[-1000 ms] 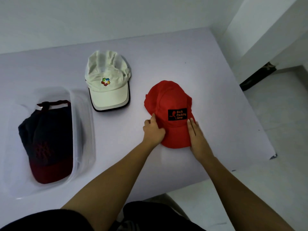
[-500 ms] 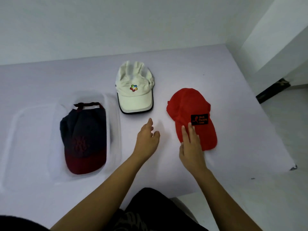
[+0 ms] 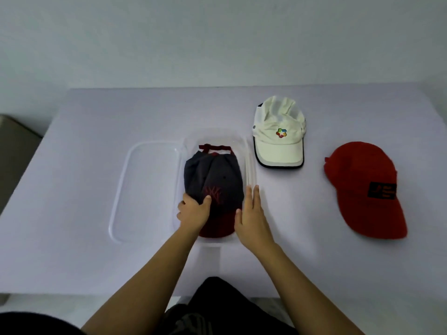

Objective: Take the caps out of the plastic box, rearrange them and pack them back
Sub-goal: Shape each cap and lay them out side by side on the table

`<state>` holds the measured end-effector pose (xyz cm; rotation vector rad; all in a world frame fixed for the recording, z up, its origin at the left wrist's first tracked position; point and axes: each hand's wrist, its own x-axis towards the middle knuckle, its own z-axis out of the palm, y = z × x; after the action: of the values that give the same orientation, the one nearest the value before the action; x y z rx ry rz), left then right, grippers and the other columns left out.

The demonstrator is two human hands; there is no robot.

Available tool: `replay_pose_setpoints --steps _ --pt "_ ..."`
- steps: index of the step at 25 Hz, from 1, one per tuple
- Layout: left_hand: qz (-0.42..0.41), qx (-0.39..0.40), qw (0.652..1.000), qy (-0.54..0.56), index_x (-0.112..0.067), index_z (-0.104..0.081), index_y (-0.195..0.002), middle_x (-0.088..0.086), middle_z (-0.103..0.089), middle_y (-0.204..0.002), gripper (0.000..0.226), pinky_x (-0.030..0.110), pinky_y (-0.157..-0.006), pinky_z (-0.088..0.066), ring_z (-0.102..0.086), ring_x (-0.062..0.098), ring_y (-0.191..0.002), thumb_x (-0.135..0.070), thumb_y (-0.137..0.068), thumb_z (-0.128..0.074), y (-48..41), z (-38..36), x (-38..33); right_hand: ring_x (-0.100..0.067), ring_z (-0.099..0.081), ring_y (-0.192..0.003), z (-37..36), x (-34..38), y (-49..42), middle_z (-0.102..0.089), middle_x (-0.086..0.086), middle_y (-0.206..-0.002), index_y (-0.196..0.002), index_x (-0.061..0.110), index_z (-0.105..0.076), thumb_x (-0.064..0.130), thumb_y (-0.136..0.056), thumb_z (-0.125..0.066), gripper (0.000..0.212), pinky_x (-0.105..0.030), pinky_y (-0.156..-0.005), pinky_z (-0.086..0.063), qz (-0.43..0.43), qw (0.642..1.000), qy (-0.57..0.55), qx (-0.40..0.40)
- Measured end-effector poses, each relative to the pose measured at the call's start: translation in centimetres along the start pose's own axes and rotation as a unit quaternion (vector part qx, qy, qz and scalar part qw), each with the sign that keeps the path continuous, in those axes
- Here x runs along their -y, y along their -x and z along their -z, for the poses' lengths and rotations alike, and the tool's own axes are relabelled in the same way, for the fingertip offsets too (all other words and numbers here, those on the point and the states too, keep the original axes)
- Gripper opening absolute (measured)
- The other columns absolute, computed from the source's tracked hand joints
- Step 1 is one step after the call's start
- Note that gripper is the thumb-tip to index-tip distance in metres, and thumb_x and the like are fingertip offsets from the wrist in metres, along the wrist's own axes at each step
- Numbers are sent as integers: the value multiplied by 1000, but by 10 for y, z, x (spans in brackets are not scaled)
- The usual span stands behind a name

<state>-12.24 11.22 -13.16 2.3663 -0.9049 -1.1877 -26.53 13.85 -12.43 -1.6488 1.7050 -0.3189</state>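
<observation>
Table (image 3: 72,189): navy cap (image 3: 212,175) brim points nearward

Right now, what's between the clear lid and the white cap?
The plastic box with the dark cap inside, seen in the head view.

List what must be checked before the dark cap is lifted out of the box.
1. Left hand grips the dark cap: ok, thumb curled onto the crown.
2. Right hand steadies the box: cannot tell; its straight fingers lie along the right wall, contact unclear.
3. Box open: ok, the lid lies beside it on the left.
4. Nothing on top of the dark cap: ok.
5. White cap and red cap are out of the lift path: ok, both lie on the table right of the box.
</observation>
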Motion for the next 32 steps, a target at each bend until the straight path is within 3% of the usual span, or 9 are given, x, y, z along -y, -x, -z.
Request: replay_pose_setpoints --steps 2,4,11,17,19,21,24,28,32 --pt "56 23 998 4 -8 -27 -144 22 -33 -145 78 51 -109 -34 -36 43 -131 -55 -87 -52 -5 -1 5 -23 -59 -93 -6 4 -3 12 -6 -159 -147 19 17 4 -90 -48 88 -25 -65 -49 -33 999 25 27" --pt "68 20 997 6 -10 -26 -144 21 -29 -146 82 52 -108 -33 -32 43 -132 -61 -84 -50 -9 -5 3 -22 -59 -79 -8 4 -5 9 -7 -159 -146 19 20 -1 -85 -53 97 -24 -57 -46 -44 998 37 37" --pt "110 -15 991 77 -13 -32 -135 20 -37 -137 91 54 -103 -39 -40 42 -123 -68 -69 -63 -6 -14 -1 -26 -59 -102 -9 6 -3 -11 -12 -156 -146 19 20 8 -87 -57 97 -30 -78 -53 -39 999 34 15" --pt "136 -60 966 210 -7 -36 -128 18 -55 -124 73 49 -100 -43 -50 37 -115 -36 -75 -76 -4 -4 0 -28 -58 -100 -3 3 -2 -17 -11 -153 -146 21 20 2 -86 -51 94 -33 -79 -55 -18 999 1 32" --pt "114 -37 929 350 -4 -37 -130 15 -57 -120 60 44 -100 -46 -56 32 -108 -19 -82 -71 3 2 -2 -30 -47 -121 3 2 0 -9 -8 -156 -145 24 21 0 -87 -46 92 -31 -92 -49 -5 997 -52 63" --pt "88 -3 885 456 -3 -46 -130 16 -60 -123 45 42 -97 -49 -59 30 -107 -11 -89 -62 12 7 -8 -26 -18 -142 10 0 2 10 -4 -158 -145 26 22 1 -89 -46 92 -18 -98 -33 -6 989 -103 109" --pt "62 7 847 529 -6 -56 -122 14 -63 -123 28 38 -90 -51 -62 26 -103 -9 -95 -52 28 17 -23 -18 3 -146 26 -3 5 20 3 -157 -148 23 13 6 -91 -48 85 -17 -101 -18 12 988 -125 91" --pt "-27 21 811 584 -11 -62 -106 8 -69 -108 20 32 -79 -53 -65 23 -96 -3 -91 -51 65 37 -46 -15 -23 -141 61 3 9 -20 0 -154 -148 21 -18 23 -98 -44 56 -21 -107 -22 -18 960 -269 -75" --pt "-140 107 795 580 -18 -58 -102 -3 -73 -83 31 26 -67 -56 -67 13 -76 6 -85 -47 113 34 -71 -16 -39 -133 102 6 15 -37 5 -148 -145 32 -25 71 -78 -46 80 -42 -111 -34 -84 873 -480 -32"
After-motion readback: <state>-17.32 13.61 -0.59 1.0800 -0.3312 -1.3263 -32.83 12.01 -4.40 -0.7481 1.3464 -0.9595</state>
